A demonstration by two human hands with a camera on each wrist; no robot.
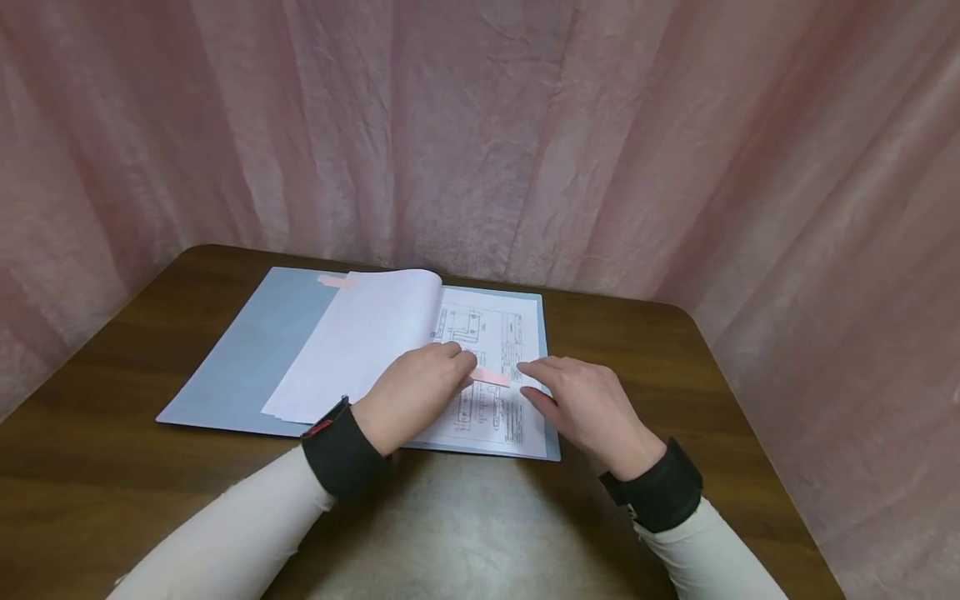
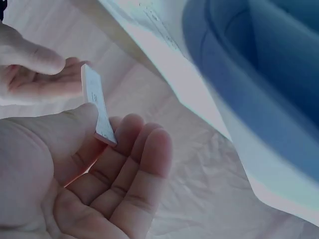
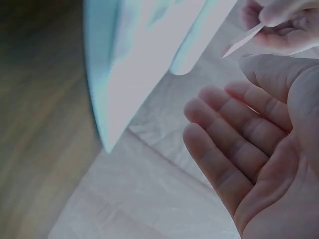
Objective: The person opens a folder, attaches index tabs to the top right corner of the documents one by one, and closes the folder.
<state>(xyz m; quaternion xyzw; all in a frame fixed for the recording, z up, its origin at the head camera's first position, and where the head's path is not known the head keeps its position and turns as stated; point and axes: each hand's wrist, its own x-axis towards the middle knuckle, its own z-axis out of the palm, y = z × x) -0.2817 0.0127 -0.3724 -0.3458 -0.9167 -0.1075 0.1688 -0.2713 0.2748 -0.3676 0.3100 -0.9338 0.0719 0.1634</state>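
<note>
My left hand (image 1: 420, 383) pinches a small pink pad of sticky notes (image 1: 491, 377) between thumb and fingers, over a printed technical drawing (image 1: 528, 417). In the left wrist view the pad's pale printed back (image 2: 98, 99) faces the camera. Just right of it my right hand (image 1: 588, 404) hovers by the drawing's right edge, fingers loosely extended and holding nothing. Both lie over an opened light-blue folder (image 1: 225, 358). Blank-looking sheets (image 1: 352, 350) are folded over to the left, curving at the fold. A pink sticky note (image 1: 335, 282) sticks out at their top left corner.
The folder lies on a dark wooden table (image 1: 637, 333), near its back edge. Pink curtains (image 1: 480, 142) hang behind the table and along its right side.
</note>
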